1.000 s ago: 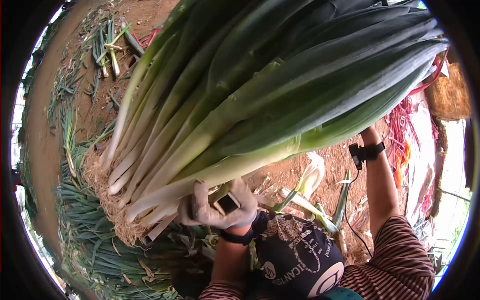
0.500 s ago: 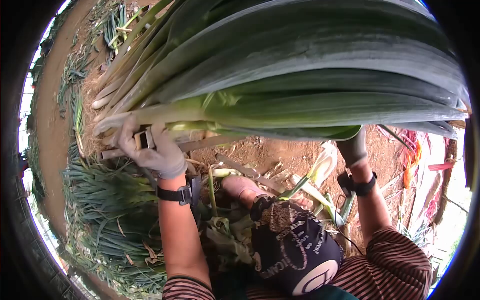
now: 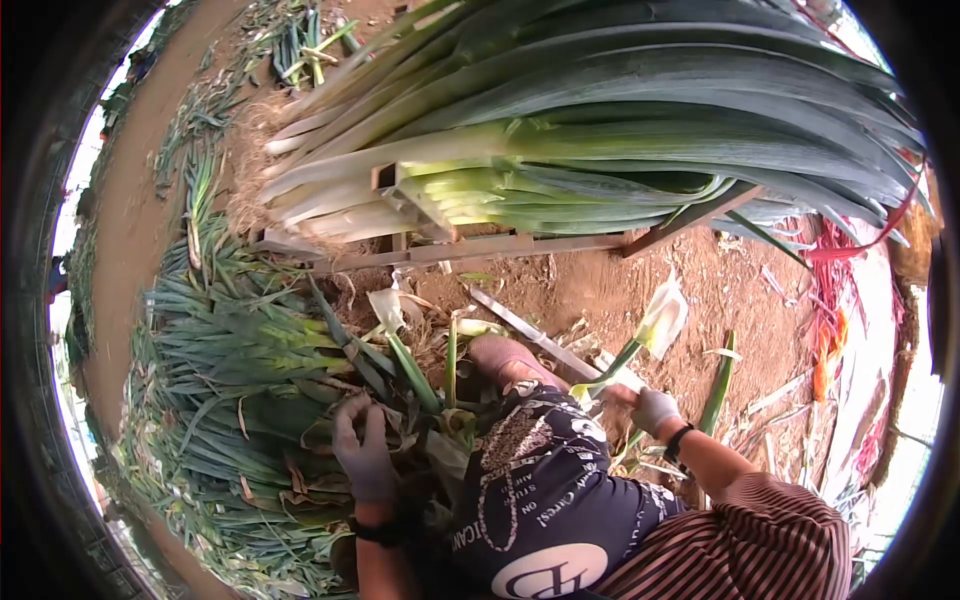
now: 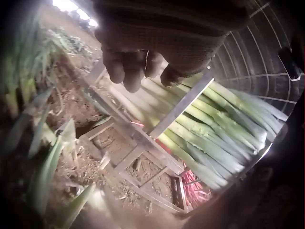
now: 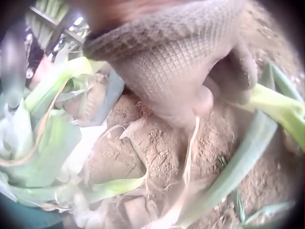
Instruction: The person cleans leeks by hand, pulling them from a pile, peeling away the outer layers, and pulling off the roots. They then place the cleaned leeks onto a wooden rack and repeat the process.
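A big bundle of leeks [image 3: 690,120] lies on a low frame [image 3: 500,246], white ends and roots to the left. My gloved left hand [image 3: 365,450] is over the leek pile at lower left. Its fingers [image 4: 133,76] hang loosely bent with nothing between them in the left wrist view. My gloved right hand [image 3: 656,410] is low by my leg, at the end of a long, narrow flat strip [image 3: 540,338]. In the right wrist view its fingers bend beside a pale green leaf [image 5: 274,105]; I cannot tell whether they grip anything.
A pile of leeks [image 3: 230,350] spreads along the left. Leek trimmings, including a white-ended piece [image 3: 662,320], litter the soil around my foot [image 3: 500,357]. Red strings [image 3: 835,275] lie at the right. More leeks [image 3: 305,55] lie at the upper left.
The leek bundle has gone from raised in front of me to lying on the frame. Both hands have left it, the left dropping toward the pile, the right toward the strip by my leg.
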Action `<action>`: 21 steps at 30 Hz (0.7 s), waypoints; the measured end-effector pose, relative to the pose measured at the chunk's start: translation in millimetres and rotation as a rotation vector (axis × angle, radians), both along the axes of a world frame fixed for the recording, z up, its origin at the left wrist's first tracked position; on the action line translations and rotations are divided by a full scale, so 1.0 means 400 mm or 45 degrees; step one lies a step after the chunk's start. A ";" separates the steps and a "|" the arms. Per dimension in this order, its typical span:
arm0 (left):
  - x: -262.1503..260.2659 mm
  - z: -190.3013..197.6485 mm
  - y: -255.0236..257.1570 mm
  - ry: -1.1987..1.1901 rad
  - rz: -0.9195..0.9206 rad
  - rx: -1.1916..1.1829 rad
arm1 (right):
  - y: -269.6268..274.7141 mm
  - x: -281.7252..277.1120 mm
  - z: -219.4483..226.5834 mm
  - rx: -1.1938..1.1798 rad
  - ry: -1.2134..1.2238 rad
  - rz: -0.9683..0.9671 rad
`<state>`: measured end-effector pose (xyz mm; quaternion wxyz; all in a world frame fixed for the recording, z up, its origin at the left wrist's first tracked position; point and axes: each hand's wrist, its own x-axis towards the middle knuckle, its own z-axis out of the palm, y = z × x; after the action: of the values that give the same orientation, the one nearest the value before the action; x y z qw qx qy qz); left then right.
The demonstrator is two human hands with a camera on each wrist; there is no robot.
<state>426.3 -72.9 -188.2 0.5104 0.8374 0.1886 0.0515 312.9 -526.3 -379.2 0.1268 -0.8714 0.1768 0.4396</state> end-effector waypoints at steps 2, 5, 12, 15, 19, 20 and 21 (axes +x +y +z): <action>-0.085 0.010 0.020 -0.041 -0.178 0.289 | -0.033 -0.072 0.106 0.178 -0.376 -0.381; -0.220 0.009 0.014 -0.055 -0.507 0.720 | -0.138 -0.318 0.015 0.326 -0.583 -0.506; -0.525 -0.065 -0.114 0.608 -0.465 0.162 | -0.119 -0.392 0.105 0.557 -0.650 -0.554; -0.569 -0.104 -0.160 0.644 -0.547 0.158 | -0.151 -0.416 0.109 0.557 -0.633 -0.521; -0.592 -0.123 -0.169 0.631 -0.542 0.164 | -0.233 -0.448 0.154 0.508 -0.610 -0.503; -0.596 -0.127 -0.168 0.629 -0.545 0.165 | -0.260 -0.460 0.171 0.495 -0.604 -0.510; -0.599 -0.129 -0.167 0.625 -0.542 0.166 | -0.289 -0.472 0.189 0.485 -0.596 -0.518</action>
<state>186.7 -139.7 -239.9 0.3944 0.8763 0.1230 -0.2478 124.2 -641.9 -303.6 0.4086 -0.8563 0.2276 0.2192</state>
